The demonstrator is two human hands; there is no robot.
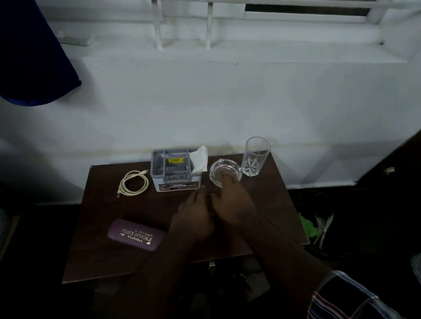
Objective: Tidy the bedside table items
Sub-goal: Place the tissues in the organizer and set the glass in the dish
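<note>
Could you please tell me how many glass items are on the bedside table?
2: a glass ashtray behind the right hand, and a tall drinking glass just right of it, at the table's back right.

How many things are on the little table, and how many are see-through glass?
See-through glass: 2, the tall glass and the glass ashtray
Grey plastic: 1, the organiser box
White: 2, the coiled cable and the crumpled tissue in the box
Purple: 1, the spectacle case
Total: 6
</note>
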